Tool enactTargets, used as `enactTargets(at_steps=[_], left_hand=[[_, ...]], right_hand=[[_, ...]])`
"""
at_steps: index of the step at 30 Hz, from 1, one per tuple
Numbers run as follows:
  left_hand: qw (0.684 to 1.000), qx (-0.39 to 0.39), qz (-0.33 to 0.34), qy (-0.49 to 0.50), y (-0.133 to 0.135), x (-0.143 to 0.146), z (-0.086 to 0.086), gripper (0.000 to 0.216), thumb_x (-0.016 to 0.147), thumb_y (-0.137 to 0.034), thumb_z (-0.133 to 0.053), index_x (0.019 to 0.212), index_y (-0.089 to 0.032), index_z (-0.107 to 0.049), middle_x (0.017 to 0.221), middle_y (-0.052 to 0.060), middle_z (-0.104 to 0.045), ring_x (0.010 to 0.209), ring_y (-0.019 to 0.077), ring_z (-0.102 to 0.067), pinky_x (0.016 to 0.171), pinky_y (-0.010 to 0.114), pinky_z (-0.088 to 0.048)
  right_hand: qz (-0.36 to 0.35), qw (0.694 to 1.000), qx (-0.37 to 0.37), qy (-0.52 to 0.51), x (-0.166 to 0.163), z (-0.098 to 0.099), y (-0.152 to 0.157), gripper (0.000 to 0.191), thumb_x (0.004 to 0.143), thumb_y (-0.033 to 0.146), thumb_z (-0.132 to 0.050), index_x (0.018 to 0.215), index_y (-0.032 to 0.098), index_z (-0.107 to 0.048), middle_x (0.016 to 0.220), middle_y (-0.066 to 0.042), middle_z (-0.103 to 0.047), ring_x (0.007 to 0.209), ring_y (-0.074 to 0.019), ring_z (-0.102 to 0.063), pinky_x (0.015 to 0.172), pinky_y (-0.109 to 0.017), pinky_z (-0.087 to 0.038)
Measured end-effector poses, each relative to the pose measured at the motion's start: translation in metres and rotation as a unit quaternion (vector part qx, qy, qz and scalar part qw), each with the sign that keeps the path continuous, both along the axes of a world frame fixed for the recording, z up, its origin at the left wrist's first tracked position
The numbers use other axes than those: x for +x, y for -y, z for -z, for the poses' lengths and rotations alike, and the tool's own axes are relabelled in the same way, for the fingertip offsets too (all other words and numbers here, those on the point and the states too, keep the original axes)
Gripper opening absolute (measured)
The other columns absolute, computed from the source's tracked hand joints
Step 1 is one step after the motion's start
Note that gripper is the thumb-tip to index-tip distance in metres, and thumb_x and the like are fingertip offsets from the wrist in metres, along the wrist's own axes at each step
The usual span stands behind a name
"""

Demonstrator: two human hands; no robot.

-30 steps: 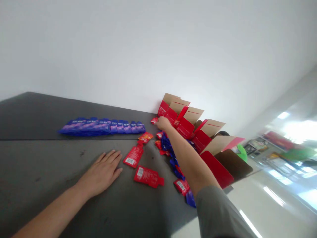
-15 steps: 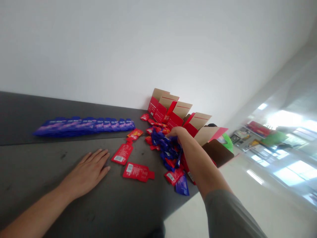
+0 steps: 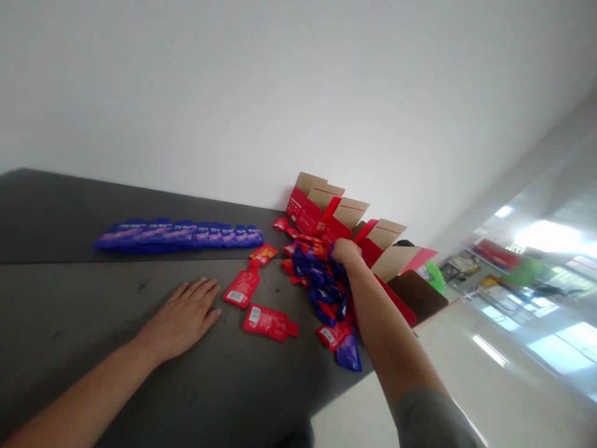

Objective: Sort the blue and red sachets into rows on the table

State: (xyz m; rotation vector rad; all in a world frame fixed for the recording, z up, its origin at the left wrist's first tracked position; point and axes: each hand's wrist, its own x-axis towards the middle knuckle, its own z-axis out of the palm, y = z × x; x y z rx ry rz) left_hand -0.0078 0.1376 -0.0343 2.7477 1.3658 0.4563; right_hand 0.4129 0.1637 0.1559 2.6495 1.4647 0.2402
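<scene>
Reaching into the heap of pouches [image 3: 321, 283], the right hand [image 3: 346, 250] sits at its far edge beside the row of cartons [image 3: 347, 219]; its fingers curl down among the blue and red packs, but I cannot tell whether the grip has closed on one. The left hand [image 3: 184, 316] lies flat and open on the counter [image 3: 69, 292], holding nothing, just left of two loose red pouches [image 3: 254, 305].

By my reading the step in hand is picking from the heap, so the next move calls for a pinch on a single slippery pack without dragging its neighbours.

The pouches are flat, glossy foil with narrow spout necks. A tidy overlapped blue row [image 3: 180, 234] lies well apart to the left. The cartons are stiff card, red outside and raw brown inside, flaps upright. The counter is dull, dark and scuffed.
</scene>
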Motion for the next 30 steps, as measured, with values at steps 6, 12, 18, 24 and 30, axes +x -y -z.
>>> enactTargets(at_steps=[6, 12, 18, 24, 30], left_hand=[[0.999, -0.028, -0.004, 0.015, 0.007, 0.002, -0.013, 0.062, 0.100, -0.049, -0.040, 0.150, -0.015, -0.052, 0.162, 0.013, -0.045, 0.153, 0.0327, -0.035, 0.126, 0.054, -0.023], [0.999, -0.033, -0.013, 0.013, 0.011, 0.003, -0.020, 0.061, 0.101, -0.047, -0.040, 0.151, -0.015, -0.051, 0.162, 0.013, -0.046, 0.153, 0.0319, -0.036, 0.126, 0.054, -0.023], [0.999, -0.040, -0.011, 0.015, 0.011, 0.003, -0.022, 0.059, 0.100, -0.046, -0.043, 0.150, -0.016, -0.052, 0.163, 0.014, -0.045, 0.154, 0.0317, -0.035, 0.127, 0.053, -0.024], [0.998, -0.047, -0.011, 0.028, 0.014, 0.003, -0.026, 0.058, 0.099, -0.043, -0.047, 0.152, -0.019, -0.049, 0.161, 0.012, -0.048, 0.153, 0.0321, -0.036, 0.126, 0.054, -0.025], [0.998, -0.049, -0.005, 0.042, 0.015, 0.003, -0.028, 0.055, 0.097, -0.040, -0.050, 0.149, -0.021, -0.052, 0.160, 0.011, -0.049, 0.152, 0.0319, -0.037, 0.126, 0.055, -0.025]], right_hand=[[-0.174, 0.980, 0.100, 0.001, -0.080, -0.010, -0.025, 0.032, 0.096, 0.017, -0.051, 0.116, 0.013, -0.074, 0.120, -0.019, -0.073, 0.115, -0.0284, -0.069, 0.096, -0.032, -0.051], [-0.316, 0.942, 0.109, -0.035, -0.213, 0.028, -0.079, 0.036, 0.100, 0.015, -0.043, 0.128, 0.022, -0.065, 0.114, -0.012, -0.074, 0.105, -0.0249, -0.071, 0.091, -0.032, -0.052], [-0.348, 0.925, 0.140, -0.061, -0.305, 0.070, -0.118, 0.031, 0.101, 0.014, -0.043, 0.123, 0.011, -0.064, 0.120, -0.021, -0.068, 0.110, -0.0269, -0.068, 0.091, -0.035, -0.053], [-0.336, 0.933, 0.114, -0.068, -0.345, 0.093, -0.148, 0.037, 0.101, 0.013, -0.040, 0.124, -0.001, -0.066, 0.124, -0.031, -0.065, 0.118, -0.0312, -0.062, 0.095, -0.040, -0.050], [-0.375, 0.926, 0.019, -0.035, -0.354, 0.100, -0.152, 0.038, 0.099, 0.022, -0.048, 0.123, 0.003, -0.071, 0.131, -0.030, -0.064, 0.124, -0.0339, -0.059, 0.099, -0.047, -0.045]])
